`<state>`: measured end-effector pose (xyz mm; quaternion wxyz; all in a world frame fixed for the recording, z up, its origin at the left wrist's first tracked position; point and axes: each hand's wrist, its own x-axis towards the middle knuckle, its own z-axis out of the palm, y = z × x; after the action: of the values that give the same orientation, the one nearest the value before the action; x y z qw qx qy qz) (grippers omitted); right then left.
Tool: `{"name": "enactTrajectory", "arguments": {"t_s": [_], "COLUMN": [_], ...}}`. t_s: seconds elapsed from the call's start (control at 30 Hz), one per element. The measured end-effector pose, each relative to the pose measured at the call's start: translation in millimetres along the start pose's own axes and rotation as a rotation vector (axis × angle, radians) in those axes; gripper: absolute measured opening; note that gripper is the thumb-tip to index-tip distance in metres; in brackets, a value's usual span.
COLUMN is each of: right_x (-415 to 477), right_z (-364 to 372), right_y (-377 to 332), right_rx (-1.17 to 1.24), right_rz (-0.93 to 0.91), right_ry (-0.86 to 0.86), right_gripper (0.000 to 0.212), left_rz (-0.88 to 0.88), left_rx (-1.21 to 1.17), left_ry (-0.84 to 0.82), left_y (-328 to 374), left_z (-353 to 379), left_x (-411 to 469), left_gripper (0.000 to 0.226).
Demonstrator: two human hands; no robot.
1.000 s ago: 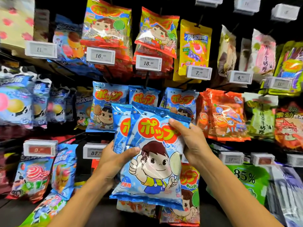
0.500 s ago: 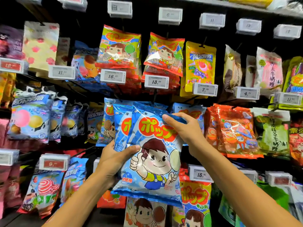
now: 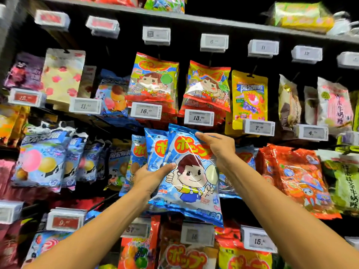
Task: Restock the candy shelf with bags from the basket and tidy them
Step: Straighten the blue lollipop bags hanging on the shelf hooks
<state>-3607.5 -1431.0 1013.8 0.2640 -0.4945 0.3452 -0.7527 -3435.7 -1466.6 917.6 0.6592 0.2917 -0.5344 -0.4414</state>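
Note:
I hold two blue candy bags with a cartoon child; the front bag (image 3: 191,177) overlaps a second blue bag (image 3: 155,150) behind it. My left hand (image 3: 150,178) grips their left edge, thumb across the front. My right hand (image 3: 217,147) pinches the front bag's top right corner. Both bags are raised against the middle row of the candy shelf (image 3: 194,18), in front of matching blue bags (image 3: 135,154) hanging on pegs. The basket is out of sight.
Red and yellow bags of the same brand (image 3: 155,80) hang just above, with price tags (image 3: 145,110) on the peg ends. Orange bags (image 3: 297,177) hang to the right, blue and white bags (image 3: 44,158) to the left. More tags and bags fill the lower row.
Both hands have lifted the two blue bags up and closer to the middle row of pegs. My view has tilted upward, showing the top shelf.

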Motion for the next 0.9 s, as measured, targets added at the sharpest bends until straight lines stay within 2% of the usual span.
{"name": "enactTrajectory", "arguments": {"t_s": [0.2, 0.37, 0.63, 0.77, 0.9], "right_x": [30, 51, 58, 58, 59], "right_z": [0, 1, 6, 6, 6], "right_y": [15, 23, 18, 11, 8], "right_rx": [-0.062, -0.120, -0.117, -0.080, -0.102], "right_rz": [-0.007, -0.017, 0.031, 0.081, 0.099], "right_ry": [0.111, 0.114, 0.140, 0.139, 0.113], "right_gripper": [0.019, 0.045, 0.022, 0.044, 0.049], "left_rz": [-0.031, -0.091, -0.107, -0.120, -0.128], "left_rx": [-0.004, -0.049, -0.033, -0.031, -0.052], "left_ry": [0.014, -0.001, 0.006, -0.007, -0.007], "left_y": [-3, -5, -5, -6, -9], "left_z": [10, 14, 17, 19, 23], "left_x": [16, 20, 25, 23, 20], "left_gripper": [0.037, 0.049, 0.043, 0.046, 0.046]}}
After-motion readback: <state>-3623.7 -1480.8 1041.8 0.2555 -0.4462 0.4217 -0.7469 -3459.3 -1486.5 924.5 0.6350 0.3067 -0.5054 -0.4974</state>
